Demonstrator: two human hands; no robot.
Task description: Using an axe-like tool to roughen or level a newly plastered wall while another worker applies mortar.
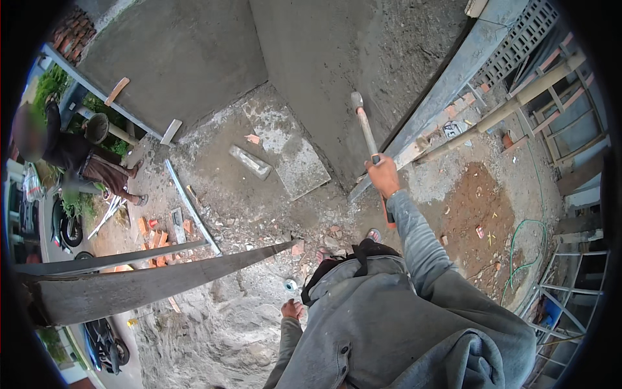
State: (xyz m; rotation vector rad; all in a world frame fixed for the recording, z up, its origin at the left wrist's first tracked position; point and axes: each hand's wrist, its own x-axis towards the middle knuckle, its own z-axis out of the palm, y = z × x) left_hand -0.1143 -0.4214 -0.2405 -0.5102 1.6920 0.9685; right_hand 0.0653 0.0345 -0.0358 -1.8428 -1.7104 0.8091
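My right hand [383, 175] is closed round the handle of a hammer [367, 133]. Its pale, dusty head rests against or just in front of the freshly plastered wall [317, 71]; I cannot tell whether they touch. An orange and black grip shows below my fist. Down by my left side hangs my left hand [293, 310], its fingers loosely bent and apart, with nothing visible in them. A small white and teal roll [290, 284] lies on the ground just beyond it.
Concrete posts [162, 282] jut in from the left. A metal straightedge [191, 204], broken bricks [155, 246] and a concrete block [250, 162] lie on the rubble. At right are a green hose [528, 223] and bamboo pole [512, 107]. A person [78, 146] stands far left holding a bucket.
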